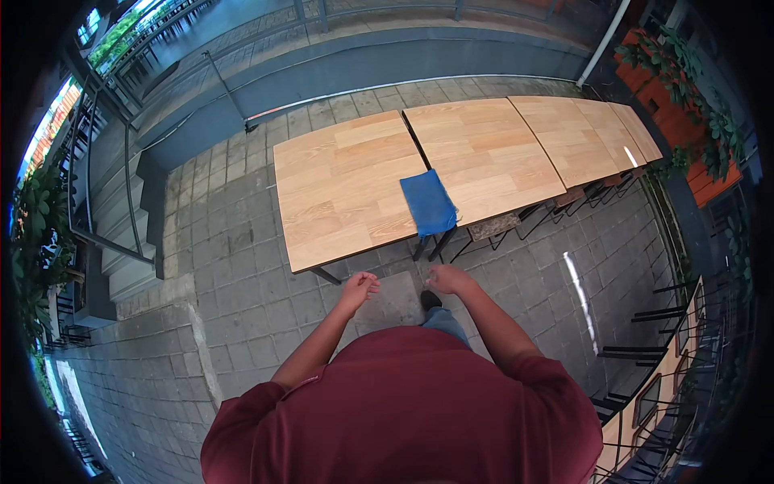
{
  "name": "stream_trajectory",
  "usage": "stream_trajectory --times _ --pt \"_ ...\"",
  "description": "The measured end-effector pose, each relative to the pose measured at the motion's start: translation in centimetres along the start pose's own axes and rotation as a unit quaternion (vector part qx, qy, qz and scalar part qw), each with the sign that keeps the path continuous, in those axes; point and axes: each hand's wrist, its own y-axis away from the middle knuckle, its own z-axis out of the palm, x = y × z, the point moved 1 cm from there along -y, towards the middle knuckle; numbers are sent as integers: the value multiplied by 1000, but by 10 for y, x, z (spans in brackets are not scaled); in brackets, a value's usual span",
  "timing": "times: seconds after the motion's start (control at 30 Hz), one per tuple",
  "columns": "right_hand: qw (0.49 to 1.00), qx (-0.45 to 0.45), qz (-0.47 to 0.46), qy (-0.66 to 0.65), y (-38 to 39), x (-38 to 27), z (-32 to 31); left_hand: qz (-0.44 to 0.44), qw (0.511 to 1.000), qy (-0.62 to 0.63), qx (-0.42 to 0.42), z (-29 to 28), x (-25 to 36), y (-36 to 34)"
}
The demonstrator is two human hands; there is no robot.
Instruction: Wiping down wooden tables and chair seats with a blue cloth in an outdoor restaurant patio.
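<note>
My left hand (360, 290) is held in front of me, short of the table's near edge. Its fingers are loosely bent and apart, with nothing in them. A little to its right, my right hand (448, 279) is also empty, its fingers slightly curled and not closed. Beyond both hands stands a wood-topped table (343, 189). A blue cloth (429, 203) lies folded where this table meets the second table (476, 149), hanging slightly over the near edge. Neither hand touches the cloth or the tables.
More tables (576, 137) continue the row to the right, with stools (494, 227) tucked beneath. Metal-railed steps (129, 234) stand at the left, a low grey wall (339, 68) behind. Stacked tables and chairs (645, 403) fill the lower right. An orange planter (677, 129) holds plants.
</note>
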Motion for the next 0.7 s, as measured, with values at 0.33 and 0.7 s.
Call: stream_trajectory --times 0.33,0.7 --pt "983 136 -27 122 -102 94 -84 -34 994 -15 105 68 40 -67" --pt "991 93 -8 92 -170 103 -103 66 966 -190 161 112 51 -77"
